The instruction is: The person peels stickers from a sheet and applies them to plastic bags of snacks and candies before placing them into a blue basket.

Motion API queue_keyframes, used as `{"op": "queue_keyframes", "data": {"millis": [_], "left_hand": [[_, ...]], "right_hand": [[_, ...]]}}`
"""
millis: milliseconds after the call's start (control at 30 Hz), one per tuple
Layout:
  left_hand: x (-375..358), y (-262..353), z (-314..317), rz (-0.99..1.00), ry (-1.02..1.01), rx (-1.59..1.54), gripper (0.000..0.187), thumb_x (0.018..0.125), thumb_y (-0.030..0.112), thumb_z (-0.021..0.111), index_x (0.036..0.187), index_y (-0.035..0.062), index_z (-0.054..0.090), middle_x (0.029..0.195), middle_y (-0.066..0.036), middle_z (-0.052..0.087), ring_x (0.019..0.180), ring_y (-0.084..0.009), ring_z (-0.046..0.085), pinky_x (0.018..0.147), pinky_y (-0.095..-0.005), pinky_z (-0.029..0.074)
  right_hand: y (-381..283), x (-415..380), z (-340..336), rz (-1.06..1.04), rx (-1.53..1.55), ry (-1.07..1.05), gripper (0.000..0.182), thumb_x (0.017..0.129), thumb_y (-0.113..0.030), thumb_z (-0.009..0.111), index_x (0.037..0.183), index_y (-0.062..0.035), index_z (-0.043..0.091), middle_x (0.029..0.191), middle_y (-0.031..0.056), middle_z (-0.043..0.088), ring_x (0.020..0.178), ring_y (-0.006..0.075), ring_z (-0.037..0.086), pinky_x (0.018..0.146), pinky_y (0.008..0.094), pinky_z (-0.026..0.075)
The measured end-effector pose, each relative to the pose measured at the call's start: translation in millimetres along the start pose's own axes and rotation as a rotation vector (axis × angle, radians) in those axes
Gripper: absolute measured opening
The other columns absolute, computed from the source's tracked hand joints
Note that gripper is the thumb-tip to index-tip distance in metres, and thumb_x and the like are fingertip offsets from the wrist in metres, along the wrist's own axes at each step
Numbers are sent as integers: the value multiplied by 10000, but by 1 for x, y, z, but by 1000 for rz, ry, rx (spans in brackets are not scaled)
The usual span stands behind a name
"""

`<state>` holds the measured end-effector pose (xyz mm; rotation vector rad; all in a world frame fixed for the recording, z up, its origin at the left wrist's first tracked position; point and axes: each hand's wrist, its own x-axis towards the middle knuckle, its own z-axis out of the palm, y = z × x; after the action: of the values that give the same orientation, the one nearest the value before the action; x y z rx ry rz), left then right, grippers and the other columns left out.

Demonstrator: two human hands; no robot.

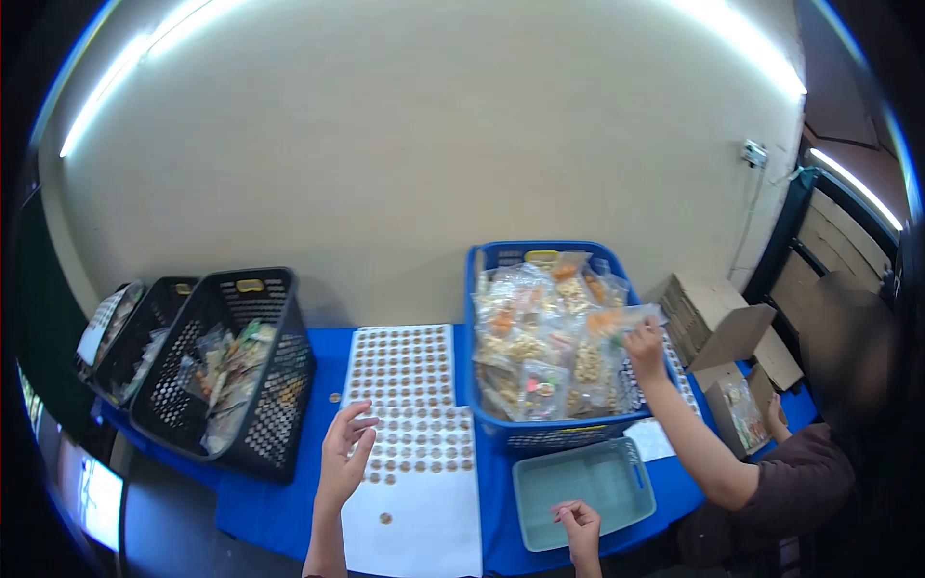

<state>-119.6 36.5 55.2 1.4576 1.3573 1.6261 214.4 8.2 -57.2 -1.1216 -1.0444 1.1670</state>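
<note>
My left hand is raised over the left edge of the white sheets, fingers apart, with nothing visible in it. Rows of small round brown pieces, coin-like, lie on these sheets. One single round piece sits apart, lower on the front sheet. My right hand is over the near side of a grey-green plastic tray, thumb and fingers pinched together. Something small and pinkish shows at its fingertips, too small to name.
A blue basket holds many clear bags of pieces. A co-worker's hand lifts one bag above it; their other hand is by an open carton. Black crates with packets stand left. Folded cardboard stands right.
</note>
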Motion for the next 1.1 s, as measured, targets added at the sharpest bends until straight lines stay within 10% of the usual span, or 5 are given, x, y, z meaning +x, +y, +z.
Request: {"op": "queue_keyframes", "data": {"millis": [67, 200, 533, 1100], "left_hand": [[-3, 13, -38, 50, 71, 71, 296, 817, 65, 495, 1105, 11, 453, 1120, -107, 471, 951, -196, 528, 779, -289, 431], [-18, 14, -123, 52, 213, 156, 245, 822, 68, 480, 1061, 9, 484, 1046, -83, 514, 905, -159, 531, 778, -266, 417], [-39, 14, -289, 54, 428, 372, 139, 823, 60, 475, 918, -18, 540, 858, -69, 581, 808, -121, 545, 727, -232, 415], [-11, -52, -323, -158, 336, 410, 157, 825, 77, 490, 923, -36, 538, 838, -80, 594, 774, -125, 560, 702, -237, 436]], "right_hand": [[31, 5, 16, -127, -103, -95, 93, 733, 8, 554, 820, 35, 534, 1000, 120, 507, 684, 96, 530, 606, 219, 411], [15, -8, 102, 25, -175, -259, 615, 694, -49, 623, 1235, -8, 334, 1039, 132, 487, 751, 139, 561, 630, 247, 422], [163, -58, 216, 111, -995, -847, 545, 715, -391, 585, 1109, -29, 480, 1045, 222, 508, 998, 348, 466, 845, 375, 381], [191, -90, 186, 394, -1156, -509, 566, 696, -345, 609, 1116, 1, 453, 1099, 238, 464, 1040, 348, 435, 871, 377, 370]]}}
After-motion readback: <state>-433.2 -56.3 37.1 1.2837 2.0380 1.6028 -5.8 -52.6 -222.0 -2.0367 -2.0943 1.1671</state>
